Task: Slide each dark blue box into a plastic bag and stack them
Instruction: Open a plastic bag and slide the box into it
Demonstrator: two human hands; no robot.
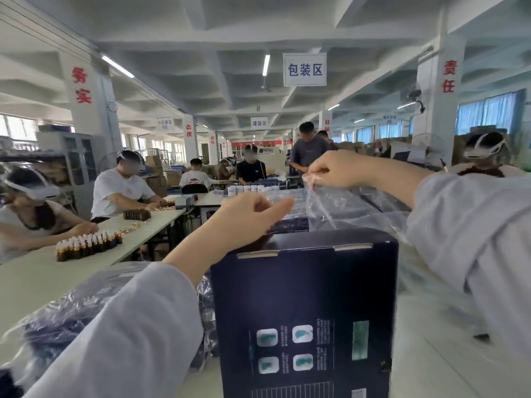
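Note:
A dark blue box (304, 311) stands upright right in front of me, its printed face toward the camera. Above and behind its top edge hangs a clear plastic bag (330, 205). My left hand (247, 216) pinches the bag's left edge over the box's top left corner. My right hand (342, 170) is raised higher and pinches the bag's right edge. The film is stretched between both hands. More dark blue boxes (370, 202) sit behind, partly hidden by the film. To the left lies a bagged dark blue box (71, 314) under my left sleeve.
A long pale table (34, 271) on the left carries rows of small brown bottles (89, 244). Several people wearing headsets sit and stand at tables beyond. White jars (247, 189) stand on a far table. A person sits at the right edge.

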